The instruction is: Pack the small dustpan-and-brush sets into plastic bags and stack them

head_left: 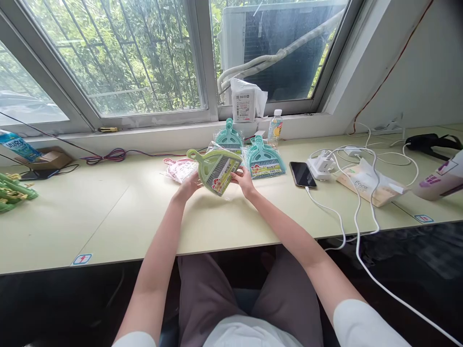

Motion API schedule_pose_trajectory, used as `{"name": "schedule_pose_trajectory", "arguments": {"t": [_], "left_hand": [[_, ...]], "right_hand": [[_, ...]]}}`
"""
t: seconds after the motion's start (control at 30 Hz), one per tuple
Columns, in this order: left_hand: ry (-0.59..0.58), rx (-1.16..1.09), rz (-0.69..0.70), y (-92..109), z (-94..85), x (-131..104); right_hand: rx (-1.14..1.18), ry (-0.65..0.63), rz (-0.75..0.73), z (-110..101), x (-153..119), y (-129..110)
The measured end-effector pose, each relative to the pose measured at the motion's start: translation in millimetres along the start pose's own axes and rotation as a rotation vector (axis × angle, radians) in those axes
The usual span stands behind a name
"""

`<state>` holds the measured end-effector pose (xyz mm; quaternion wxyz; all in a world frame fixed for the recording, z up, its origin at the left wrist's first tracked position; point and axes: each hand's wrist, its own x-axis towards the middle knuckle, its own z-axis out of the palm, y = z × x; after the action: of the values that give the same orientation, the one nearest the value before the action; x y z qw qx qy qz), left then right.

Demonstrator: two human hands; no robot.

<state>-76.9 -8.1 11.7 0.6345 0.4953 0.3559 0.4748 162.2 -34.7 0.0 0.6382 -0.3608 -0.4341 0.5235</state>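
Note:
Between my two hands, a green mini dustpan and brush set [219,169] in clear wrapping is held tilted above the table. My left hand [188,186] grips its left edge, and my right hand [245,181] has its fingers closed on the right edge. Behind my left hand lies a pink dustpan set [180,168], partly hidden. A teal dustpan set [263,159] rests just beyond my right hand. Farther back, another teal set [228,135] leans near the window sill, its lower part covered by the green one.
A black phone [303,174] lies right of the teal sets, beside a white charger block [320,166] with trailing cables. A tissue pack [372,180], a drink bottle [275,127] and a tissue box [244,106] stand around. Green bundled items [16,193] sit far left.

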Motion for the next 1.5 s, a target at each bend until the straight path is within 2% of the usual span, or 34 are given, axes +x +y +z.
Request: {"name": "schedule_pose_trajectory", "arguments": {"t": [0.17, 0.27, 0.37, 0.47, 0.53, 0.63, 0.7, 0.77, 0.83, 0.87, 0.9, 0.93, 0.97, 1.03, 1.13, 1.2, 1.37, 1.43, 1.5], "left_hand": [[0.284, -0.078, 0.023, 2.0, -19.3, 11.4], [0.362, -0.11, 0.086, 4.8, -20.1, 11.7], [0.388, -0.111, 0.149, 9.1, -22.5, 9.3], [0.507, -0.129, 0.225, 14.3, -37.1, 5.0], [0.685, -0.172, 0.27, 17.6, -51.1, 1.9], [0.786, -0.206, 0.237, 20.4, -64.1, -1.7], [0.834, -0.117, 0.172, 20.8, -60.9, -4.2], [0.976, 0.105, 0.198, 20.9, -48.5, -8.5], [1.168, 0.419, 0.416, 21.5, -30.6, -14.2], [1.205, 0.519, 0.534, 21.8, -20.8, -16.8], [1.159, 0.578, 0.616, 21.8, -11.0, -18.7], [1.037, 0.588, 0.646, 21.1, -1.3, -19.6], [0.87, 0.545, 0.62, 19.5, 7.8, -19.2], [0.504, 0.37, 0.419, 13.0, 23.4, -15.0], [0.265, 0.271, 0.205, -0.8, 35.3, -5.6], [0.233, 0.172, 0.149, -7.4, 33.9, -1.0], [0.349, 0.028, 0.312, -6.2, 14.7, 2.2], [0.408, -0.008, 0.304, -3.6, 9.1, 2.4], [0.452, -0.029, 0.283, -2.3, 6.6, 2.9]], "right_hand": [[-0.058, -0.046, 0.071, 2.6, -0.8, -7.2], [-0.074, -0.065, 0.091, 6.8, -4.0, -10.4], [-0.068, -0.062, 0.087, 8.6, -6.3, -13.7], [-0.063, -0.046, 0.077, 4.7, -5.2, -17.2], [-0.039, -0.016, 0.071, 0.1, -3.0, -18.8], [0.014, 0.04, 0.066, -5.5, 0.1, -19.3], [0.048, 0.066, 0.067, -7.0, 1.0, -18.5], [0.068, 0.072, 0.067, -6.7, 0.9, -17.4], [0.07, 0.06, 0.06, -5.3, -0.1, -16.2], [0.064, 0.049, 0.055, -4.2, -0.9, -15.5], [0.057, 0.038, 0.051, -3.0, -1.8, -14.9], [0.052, 0.03, 0.049, -1.7, -2.7, -14.3], [0.049, 0.022, 0.049, -0.4, -3.6, -13.8], [0.048, 0.001, 0.054, 1.5, -4.6, -13.4], [0.022, -0.064, 0.055, -0.5, -2.5, -14.7], [-0.063, -0.152, 0.078, -6.1, 1.2, -16.3], [-0.519, -0.485, 0.13, -25.4, 7.7, -17.3], [-0.74, -0.548, 0.106, -28.7, 6.0, -17.2], [-0.979, -0.534, 0.046, -28.0, 2.6, -18.6]]}}
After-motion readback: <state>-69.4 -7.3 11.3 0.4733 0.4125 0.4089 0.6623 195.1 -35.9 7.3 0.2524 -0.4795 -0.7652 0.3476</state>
